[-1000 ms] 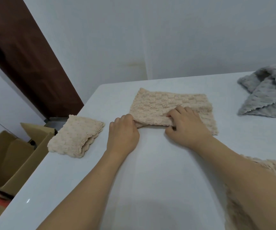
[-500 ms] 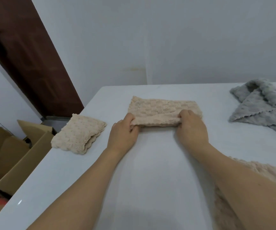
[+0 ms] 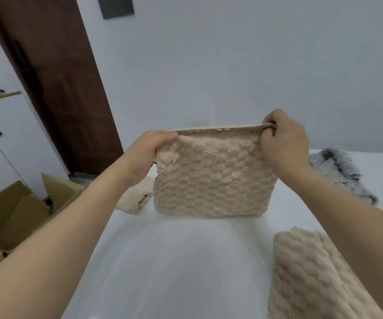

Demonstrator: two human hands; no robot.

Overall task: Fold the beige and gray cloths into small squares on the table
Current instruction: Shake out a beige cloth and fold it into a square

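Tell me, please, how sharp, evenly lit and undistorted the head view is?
Head view: soft, even light, faint sheen on the table; the held beige cloth reads fairly sharp, the gray cloth softer; wide-angle stretch enlarges the forearms near the bottom corners.

Two bare forearms, sleeveless to the frame's edge at 7 and 4 o'clock. Left hand [image 3: 149,153] and right hand [image 3: 282,143] ungloved, ringless; short nails.

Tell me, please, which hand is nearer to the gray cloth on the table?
The right hand. It grips the raised beige cloth at its top right corner, beside the gray cloth. The left hand grips the opposite top corner, farther away.
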